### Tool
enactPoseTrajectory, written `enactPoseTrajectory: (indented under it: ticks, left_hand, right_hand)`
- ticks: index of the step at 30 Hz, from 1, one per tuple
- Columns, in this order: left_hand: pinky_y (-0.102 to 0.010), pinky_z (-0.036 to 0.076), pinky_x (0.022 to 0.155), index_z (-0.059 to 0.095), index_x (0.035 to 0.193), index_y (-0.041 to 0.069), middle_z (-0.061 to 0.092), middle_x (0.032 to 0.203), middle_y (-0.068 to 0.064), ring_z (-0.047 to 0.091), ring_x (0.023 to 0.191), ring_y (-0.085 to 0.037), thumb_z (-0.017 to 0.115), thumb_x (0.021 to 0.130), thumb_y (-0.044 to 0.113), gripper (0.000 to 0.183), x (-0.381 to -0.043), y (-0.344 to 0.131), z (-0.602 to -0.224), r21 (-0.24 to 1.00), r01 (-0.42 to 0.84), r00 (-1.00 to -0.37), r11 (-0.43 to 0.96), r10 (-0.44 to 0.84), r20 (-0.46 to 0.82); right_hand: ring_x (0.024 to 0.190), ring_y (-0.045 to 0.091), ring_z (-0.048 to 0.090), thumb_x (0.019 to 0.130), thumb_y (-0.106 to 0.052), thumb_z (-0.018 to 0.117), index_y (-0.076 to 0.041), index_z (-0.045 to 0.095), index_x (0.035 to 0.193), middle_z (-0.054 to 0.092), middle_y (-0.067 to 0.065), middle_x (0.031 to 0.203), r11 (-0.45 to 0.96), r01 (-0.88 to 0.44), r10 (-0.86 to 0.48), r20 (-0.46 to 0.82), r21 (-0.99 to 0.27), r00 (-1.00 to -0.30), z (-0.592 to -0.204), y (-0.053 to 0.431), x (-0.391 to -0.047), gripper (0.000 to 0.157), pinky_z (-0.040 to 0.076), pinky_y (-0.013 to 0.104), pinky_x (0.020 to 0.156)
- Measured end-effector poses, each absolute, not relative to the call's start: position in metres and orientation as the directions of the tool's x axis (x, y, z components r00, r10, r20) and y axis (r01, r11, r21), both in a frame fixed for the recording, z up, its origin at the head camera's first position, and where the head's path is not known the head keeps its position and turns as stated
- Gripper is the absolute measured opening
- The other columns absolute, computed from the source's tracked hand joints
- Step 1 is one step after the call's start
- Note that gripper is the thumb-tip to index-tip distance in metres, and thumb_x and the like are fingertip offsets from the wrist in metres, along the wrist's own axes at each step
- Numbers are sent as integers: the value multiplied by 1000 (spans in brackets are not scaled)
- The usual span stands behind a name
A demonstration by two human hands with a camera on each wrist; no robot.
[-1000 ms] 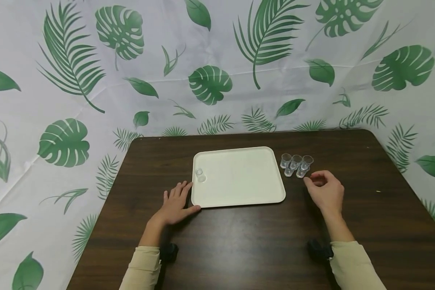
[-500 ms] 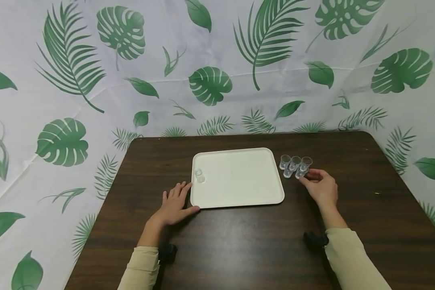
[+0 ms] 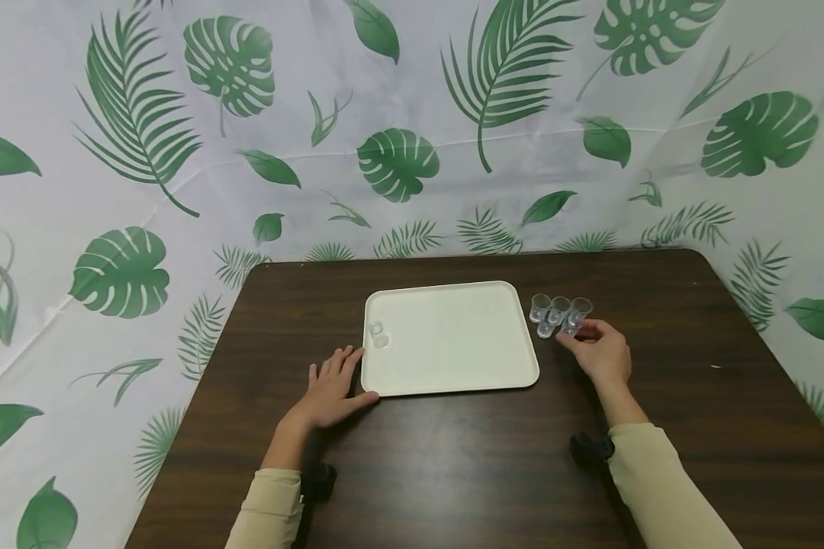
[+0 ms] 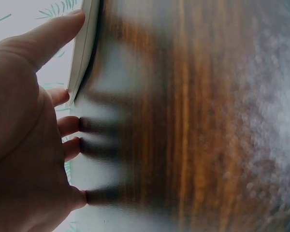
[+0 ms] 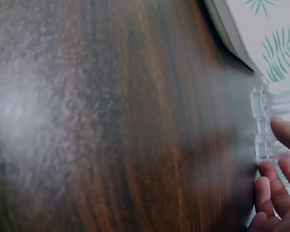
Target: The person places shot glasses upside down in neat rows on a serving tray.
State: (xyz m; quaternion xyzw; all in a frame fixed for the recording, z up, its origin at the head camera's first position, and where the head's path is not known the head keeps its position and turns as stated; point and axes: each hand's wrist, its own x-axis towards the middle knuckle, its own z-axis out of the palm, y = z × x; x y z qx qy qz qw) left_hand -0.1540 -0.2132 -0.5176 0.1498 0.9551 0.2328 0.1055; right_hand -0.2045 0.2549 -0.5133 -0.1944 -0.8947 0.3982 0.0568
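Note:
A white rectangular tray (image 3: 453, 335) lies on the table, with one small clear shot glass (image 3: 379, 334) near its left edge, narrow end up. My left hand (image 3: 328, 390) rests at the tray's front left corner, fingers spread. Thumb and forefinger touch the tray's rim (image 4: 82, 53) in the left wrist view. Right of the tray stands a tight cluster of several clear shot glasses (image 3: 540, 306), wide rims up. At the cluster's front right, my right hand (image 3: 603, 357) pinches a shot glass (image 5: 262, 147) between thumb and fingers.
The dark wood-grain table (image 3: 446, 465) has rounded back corners. Behind it hangs a white cloth (image 3: 412, 99) printed with green leaves. A black wrist camera (image 3: 319, 480) sits at the left wrist, another black camera (image 3: 589, 448) at the right.
My right hand has moved left to the cluster, and its thumb and fingers have closed round the front right shot glass. The left hand stays at the tray's corner.

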Motion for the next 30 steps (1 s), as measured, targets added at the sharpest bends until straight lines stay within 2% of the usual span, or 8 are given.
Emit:
enactPoseTrajectory:
  ticks: [10, 17, 25, 30]
  left_hand:
    - [-72, 1, 106, 17, 158, 18, 16, 161, -16, 8, 148, -37, 55, 89, 67, 93, -154, -215, -521, 483, 233, -933, 844, 334, -132]
    - [-72, 1, 106, 17, 159, 18, 15, 161, -16, 7, 148, -37, 55, 89, 67, 93, -156, -216, -523, 479, 235, -934, 846, 333, -129]
    - [-74, 3, 104, 20, 157, 13, 19, 159, -20, 11, 146, -41, 58, 91, 61, 90, -154, -213, -519, 480, 249, -936, 841, 337, -104]
    - [-75, 4, 103, 22, 156, 10, 20, 158, -23, 13, 145, -44, 59, 91, 59, 90, -154, -212, -515, 486, 255, -936, 836, 340, -93]
  right_hand:
    - [104, 32, 61, 84, -43, 77, -5, 66, 121, 68, 16, 115, 610, 303, 405, -41, -732, -913, -515, 253, -206, 53, 42, 46, 79]
    - [101, 31, 63, 85, -41, 75, -4, 66, 119, 68, 16, 113, 622, 280, 390, -20, -732, -921, -515, 253, -206, 51, 42, 41, 75]
    - [93, 29, 61, 86, -35, 76, 0, 67, 114, 68, 19, 106, 627, 233, 377, 27, -743, -926, -517, 255, -202, 46, 40, 36, 75]
    - [93, 28, 58, 86, -34, 76, 1, 66, 115, 66, 20, 106, 613, 210, 352, 25, -762, -936, -518, 257, -200, 46, 40, 34, 76]
